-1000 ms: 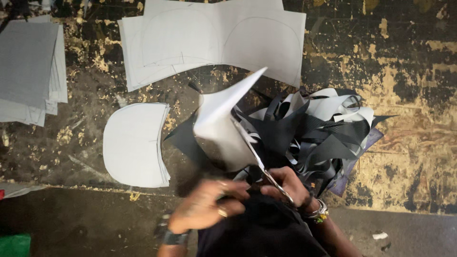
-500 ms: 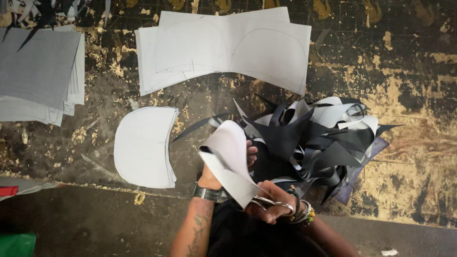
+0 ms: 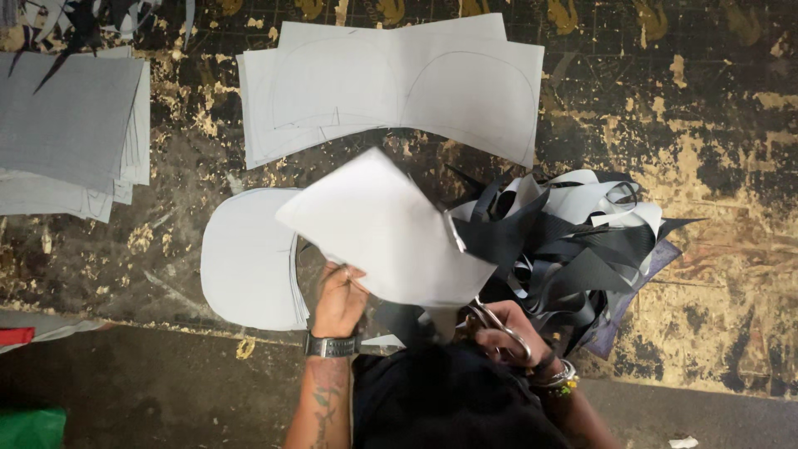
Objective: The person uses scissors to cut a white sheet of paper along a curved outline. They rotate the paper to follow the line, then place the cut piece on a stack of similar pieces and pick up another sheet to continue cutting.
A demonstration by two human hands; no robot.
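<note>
My left hand (image 3: 337,299) holds up a light grey sheet (image 3: 386,229) by its lower left edge, spread flat above the worktable. My right hand (image 3: 507,328) grips metal scissors (image 3: 490,320), whose blades sit under the sheet's lower right edge. A cut strip hangs off the sheet's right side. Both hands are close to the table's front edge, with a wristband on the left wrist and bracelets on the right.
A stack of rounded cut pieces (image 3: 248,258) lies left of my hands. Marked grey sheets (image 3: 399,83) lie at the back, another grey stack (image 3: 66,125) at far left. A pile of black and white offcuts (image 3: 565,241) sits right on the worn table (image 3: 706,166).
The sheet, curled and folded before, is now turned and opened flat. My left hand has shifted to its lower left edge; the scissors stay at its lower right.
</note>
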